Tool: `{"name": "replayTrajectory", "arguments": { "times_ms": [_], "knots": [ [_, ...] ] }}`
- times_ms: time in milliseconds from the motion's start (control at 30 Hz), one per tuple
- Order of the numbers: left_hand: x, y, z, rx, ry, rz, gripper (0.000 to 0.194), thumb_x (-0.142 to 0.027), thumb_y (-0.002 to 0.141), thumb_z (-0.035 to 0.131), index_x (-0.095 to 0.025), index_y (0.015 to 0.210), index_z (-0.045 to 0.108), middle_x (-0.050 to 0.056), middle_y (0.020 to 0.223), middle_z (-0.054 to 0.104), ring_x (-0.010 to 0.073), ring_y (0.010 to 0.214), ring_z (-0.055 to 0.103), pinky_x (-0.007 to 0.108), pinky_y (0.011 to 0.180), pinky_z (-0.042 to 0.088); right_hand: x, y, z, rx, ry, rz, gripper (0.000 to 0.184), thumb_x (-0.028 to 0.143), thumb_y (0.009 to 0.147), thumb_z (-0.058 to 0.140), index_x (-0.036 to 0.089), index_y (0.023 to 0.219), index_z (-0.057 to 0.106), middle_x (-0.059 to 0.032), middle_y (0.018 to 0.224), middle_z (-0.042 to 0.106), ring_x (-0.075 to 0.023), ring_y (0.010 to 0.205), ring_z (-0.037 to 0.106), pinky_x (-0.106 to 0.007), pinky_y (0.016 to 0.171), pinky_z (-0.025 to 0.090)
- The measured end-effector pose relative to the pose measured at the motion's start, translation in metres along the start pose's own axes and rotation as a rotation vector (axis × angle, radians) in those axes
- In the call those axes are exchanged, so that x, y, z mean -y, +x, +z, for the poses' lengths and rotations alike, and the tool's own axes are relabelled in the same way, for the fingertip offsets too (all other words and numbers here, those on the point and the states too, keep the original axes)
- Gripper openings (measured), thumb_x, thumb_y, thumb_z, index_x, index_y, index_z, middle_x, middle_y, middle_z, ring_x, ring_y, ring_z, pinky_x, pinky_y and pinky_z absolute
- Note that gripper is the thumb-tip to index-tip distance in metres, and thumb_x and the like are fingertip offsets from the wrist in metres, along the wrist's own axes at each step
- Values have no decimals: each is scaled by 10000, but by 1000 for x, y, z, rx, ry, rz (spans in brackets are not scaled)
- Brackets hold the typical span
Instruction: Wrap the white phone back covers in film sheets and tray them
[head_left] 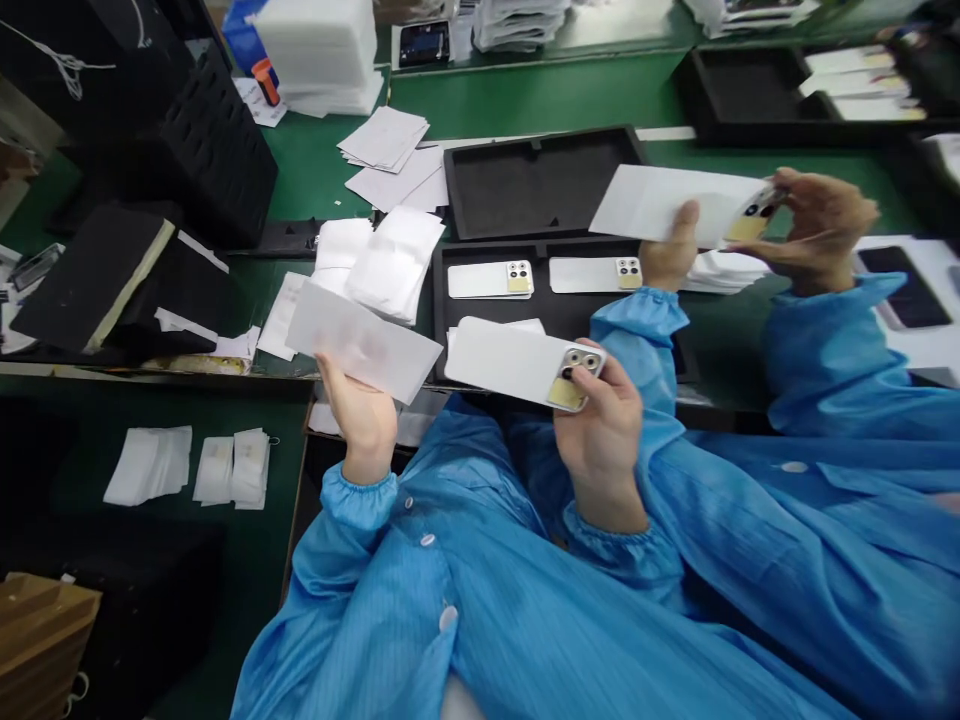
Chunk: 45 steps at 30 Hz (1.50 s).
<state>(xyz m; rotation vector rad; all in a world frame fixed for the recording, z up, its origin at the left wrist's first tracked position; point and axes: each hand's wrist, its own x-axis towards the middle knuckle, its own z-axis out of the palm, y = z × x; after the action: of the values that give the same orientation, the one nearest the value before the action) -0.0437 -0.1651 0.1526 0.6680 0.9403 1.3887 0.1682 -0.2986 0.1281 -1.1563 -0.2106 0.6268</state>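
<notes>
In the head view, my left hand [358,420] holds a flat, translucent white sleeve [364,340] from below, fingers hidden behind it. My right hand [606,425] grips a white smartphone [502,360] by its camera end, back face up. A yellowish patch sits beside the phone's camera lenses. The sleeve and the phone are apart. Behind them, a black tray [540,252] bears two more white phones, one on the left [480,280] and one on the right [589,274]. A pile of white sleeves [394,262] lies just beyond my left hand.
At right, a co-worker's hands [825,225] hold another white phone with a white sleeve [660,200]. An upper black tray [540,185] lies behind. Black boxes [127,280] stand at left. More white packets [148,465] rest on the lower green surface [255,560].
</notes>
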Motion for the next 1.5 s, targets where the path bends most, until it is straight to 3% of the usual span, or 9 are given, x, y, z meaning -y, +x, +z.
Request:
{"name": "replayTrajectory", "arguments": {
  "times_ms": [100, 267, 367, 467, 633, 767, 1000, 1333, 1500],
  "knots": [
    [11, -15, -3, -23, 18, -18, 600, -751, 1088, 512, -345, 1495, 683, 57, 1660, 641, 247, 1569, 596, 440, 1276, 562, -11, -8, 2, 71, -32, 70, 463, 440, 736, 937, 257, 1136, 793, -33, 1128, 817, -225, 1010, 778, -396, 967, 647],
    [47, -34, -2, -33, 56, -149, 344, -475, 1030, 724, -279, 1308, 772, 28, 1549, 726, 248, 1592, 574, 419, 1352, 489, -39, -9, 12, 119, 14, 180, 497, 456, 677, 1001, 268, 1105, 833, -29, 1074, 858, -276, 1032, 796, -414, 982, 655],
    [66, -34, 0, 103, 95, -262, 360, -581, 1064, 655, -293, 1226, 798, 35, 1479, 771, 264, 1623, 542, 443, 1354, 498, -53, -2, 12, 82, 57, 201, 490, 454, 662, 1012, 253, 1075, 841, -24, 1064, 866, -256, 1016, 798, -382, 961, 660],
    [76, -27, 1, 147, 61, -327, 358, -625, 1060, 656, -317, 1170, 803, 28, 1431, 798, 262, 1607, 564, 455, 1313, 549, -58, 3, 6, 23, 86, 173, 495, 444, 676, 1006, 250, 1097, 832, -21, 1075, 863, -238, 1017, 800, -367, 977, 653],
    [93, -18, 1, 13, 47, -330, 196, -227, 918, 869, -215, 1091, 780, 61, 1315, 835, 215, 1447, 705, 345, 1284, 550, -55, 15, -4, 29, 27, 105, 497, 449, 706, 993, 243, 1123, 817, -37, 1131, 856, -247, 1077, 793, -370, 1012, 636],
    [109, -17, 2, -111, 131, -313, 212, -199, 939, 870, -185, 1121, 761, 88, 1275, 838, 215, 1421, 722, 347, 1256, 574, -54, 21, -9, 49, -47, 61, 487, 443, 699, 999, 239, 1104, 822, -36, 1108, 856, -243, 1050, 787, -374, 1007, 631],
    [94, -12, 1, -211, 114, -376, 153, -209, 1116, 662, -188, 1233, 759, 100, 1442, 777, 158, 1441, 704, 228, 1181, 588, -48, 22, -24, -16, -57, 46, 416, 388, 703, 989, 237, 1064, 848, -17, 1032, 862, -184, 897, 790, -274, 809, 640],
    [85, -15, -3, -148, 9, -411, 68, -179, 1062, 769, -131, 1100, 800, 108, 1224, 844, 191, 1284, 788, 289, 1146, 624, -39, 27, -31, 205, -286, 36, 413, 432, 817, 945, 239, 1170, 852, -37, 1082, 861, -214, 938, 812, -310, 834, 653],
    [88, -15, -14, -86, 30, -367, 256, -164, 945, 904, -139, 1180, 805, 101, 1248, 853, 221, 1315, 781, 330, 1179, 613, -43, 35, -30, 184, -280, 29, 426, 438, 805, 949, 233, 1166, 856, -45, 1093, 862, -211, 934, 808, -304, 824, 651]
  ]
}}
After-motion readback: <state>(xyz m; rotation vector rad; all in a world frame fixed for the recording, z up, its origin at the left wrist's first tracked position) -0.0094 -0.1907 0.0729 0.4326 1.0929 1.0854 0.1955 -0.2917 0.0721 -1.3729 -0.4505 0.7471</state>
